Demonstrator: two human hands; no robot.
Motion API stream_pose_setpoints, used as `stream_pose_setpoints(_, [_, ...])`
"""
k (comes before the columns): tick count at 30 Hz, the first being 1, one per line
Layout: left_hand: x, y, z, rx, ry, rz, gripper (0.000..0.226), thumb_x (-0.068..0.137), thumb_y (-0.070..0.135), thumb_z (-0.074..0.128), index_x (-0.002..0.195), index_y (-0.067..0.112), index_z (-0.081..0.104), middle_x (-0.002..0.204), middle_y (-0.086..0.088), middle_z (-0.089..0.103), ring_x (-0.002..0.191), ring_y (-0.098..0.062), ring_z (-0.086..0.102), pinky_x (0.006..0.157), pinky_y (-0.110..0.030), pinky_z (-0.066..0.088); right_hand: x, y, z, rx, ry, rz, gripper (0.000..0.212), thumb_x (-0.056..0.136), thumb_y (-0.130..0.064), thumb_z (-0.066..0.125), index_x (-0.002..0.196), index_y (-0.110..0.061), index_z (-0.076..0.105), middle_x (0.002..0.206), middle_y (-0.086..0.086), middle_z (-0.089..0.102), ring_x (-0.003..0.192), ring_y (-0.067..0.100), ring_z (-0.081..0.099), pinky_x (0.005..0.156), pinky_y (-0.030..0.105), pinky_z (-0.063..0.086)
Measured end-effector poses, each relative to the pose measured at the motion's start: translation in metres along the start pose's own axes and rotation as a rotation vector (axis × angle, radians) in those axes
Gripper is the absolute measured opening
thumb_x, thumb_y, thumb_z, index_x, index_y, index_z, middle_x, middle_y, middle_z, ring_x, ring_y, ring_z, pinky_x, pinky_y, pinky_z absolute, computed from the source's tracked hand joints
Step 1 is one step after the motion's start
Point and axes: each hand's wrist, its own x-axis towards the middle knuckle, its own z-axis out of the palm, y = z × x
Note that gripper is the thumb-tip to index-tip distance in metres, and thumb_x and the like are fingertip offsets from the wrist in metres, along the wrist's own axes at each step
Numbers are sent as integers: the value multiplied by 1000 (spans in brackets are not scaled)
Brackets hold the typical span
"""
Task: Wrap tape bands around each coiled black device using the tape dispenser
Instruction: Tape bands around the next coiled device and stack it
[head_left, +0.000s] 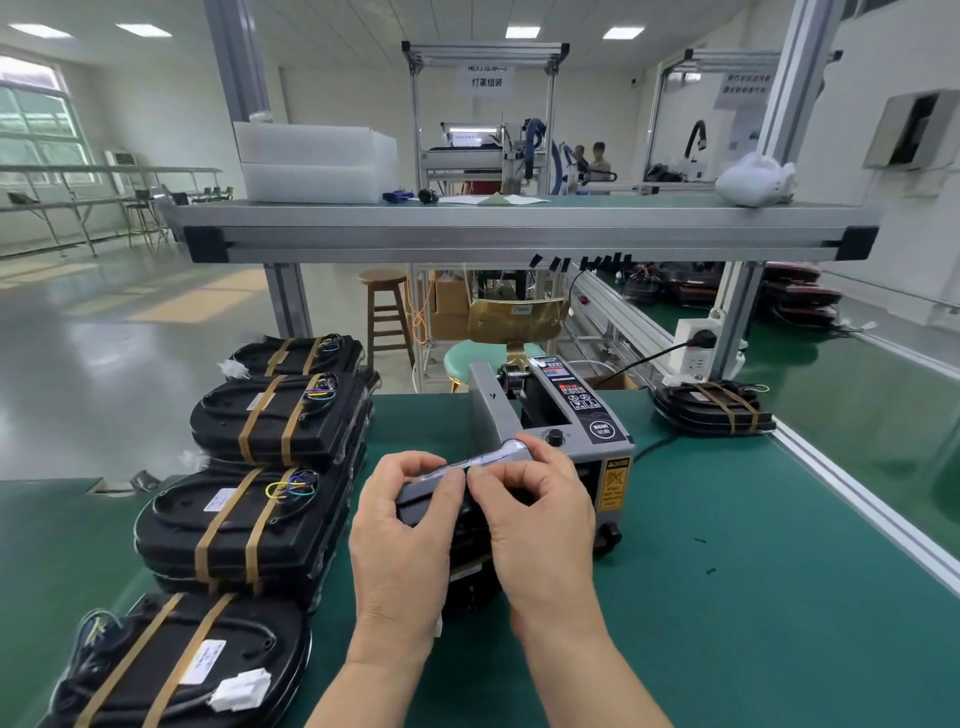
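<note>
Head view, black device (434, 501): standing on edge between both hands, just in front of the tape dispenser (569, 415), mostly hiding behind the fingers.
Tape strip (493, 456): a glossy strip is running along the device's top edge, from the fingertips toward the dispenser's front.
Left hand (402, 525): curling round the device's left side and gripping it, thumb and forefinger pressing on the top edge.
Right hand (540, 514): pinching the tape strip against that top edge with curled fingers, its fingertips touching those of the other hand.
Banded stacks (234, 525): four piles of black devices, each wearing two tan bands, are sitting in a row along the bench's left side, near the left wrist.
Single banded device (711, 413): lying at the bench's far right, well apart from the hands.
Bench (727, 597): its green mat is carrying everything named.
Shelf (519, 228): spanning overhead, bearing white foam trays (311, 161).
</note>
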Motion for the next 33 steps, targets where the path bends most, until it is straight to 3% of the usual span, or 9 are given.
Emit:
stream_pose_setpoints(6, [2, -5, 3, 18, 58, -4, 17, 79, 17, 76, 81, 30, 65, 86, 4, 66, 83, -15, 62, 73, -36, 54, -1, 0, 0, -76, 9, -28, 17, 77, -17, 78, 62, -20, 72, 119, -24, 54, 123, 6, 50, 105, 35, 43])
stream_pose_setpoints(9, [4, -7, 5, 33, 77, -4, 19, 77, 18, 78, 79, 32, 66, 84, 5, 66, 84, -18, 63, 77, -44, 55, -1, -2, -1, -122, 45, -43, 15, 77, -17, 78, 72, -21, 65, 115, -24, 49, 114, -6, 47, 90, 6, 38])
stream_pose_setpoints(11, [4, -7, 7, 42, 82, -1, 17, 77, 22, 78, 78, 33, 65, 85, 5, 65, 86, -20, 63, 79, -47, 55, 1, -2, -1, -95, 83, -36, 23, 78, -16, 77, 85, -24, 57, 110, -22, 45, 108, -11, 46, 80, -1, 36])
stream_pose_setpoints(17, [4, -6, 8, 65, 43, 22, 7, 83, 30, 70, 83, 34, 64, 90, 3, 64, 87, -19, 62, 80, -44, 54, 8, 0, 3, -107, -20, -36, 53, 77, -40, 80, 115, -38, 43, 115, -23, 44, 109, -8, 47, 83, 3, 39])
stream_pose_setpoints(21, [7, -5, 3, 61, 18, 7, 5, 83, 31, 69, 85, 32, 65, 92, 3, 65, 89, -21, 63, 83, -47, 54, 12, 3, 5, -196, -42, -88, 43, 83, -35, 76, 118, -37, 50, 118, -20, 52, 114, 3, 49, 99, 22, 41])
stream_pose_setpoints(25, [9, -1, -2, 35, -36, -27, 31, 64, 48, 79, 87, 32, 66, 85, 7, 67, 86, -22, 65, 76, -46, 56, 14, 6, 6, -182, -28, -110, 22, 95, -34, 61, 116, -34, 57, 116, -20, 57, 114, 3, 51, 101, 29, 44])
stream_pose_setpoints(27, [13, -4, -4, 48, -26, -41, 27, 69, 33, 86, 86, 32, 66, 83, 10, 68, 81, -15, 66, 73, -40, 56, 18, 6, 1, -43, -50, -16, 15, 100, -33, 54, 113, -32, 62, 111, -15, 65, 109, 5, 58, 98, 33, 48])
stream_pose_setpoints(30, [18, -7, -5, 2, 7, -53, 24, 75, 16, 82, 81, 32, 66, 77, 13, 68, 64, 1, 61, 59, -17, 51, 22, 12, -13, 232, -255, 134, 18, 101, -32, 53, 112, -34, 68, 111, -10, 72, 108, 9, 65, 92, 28, 53])
stream_pose_setpoints(33, [20, -7, -5, -74, 12, -73, 23, 75, 9, 81, 78, 27, 67, 74, 9, 69, 60, 0, 62, 51, -11, 49, 22, 24, -31, 315, -438, 113, 40, 92, -9, 57, 126, -30, 64, 125, -8, 68, 117, 8, 63, 91, 20, 51])
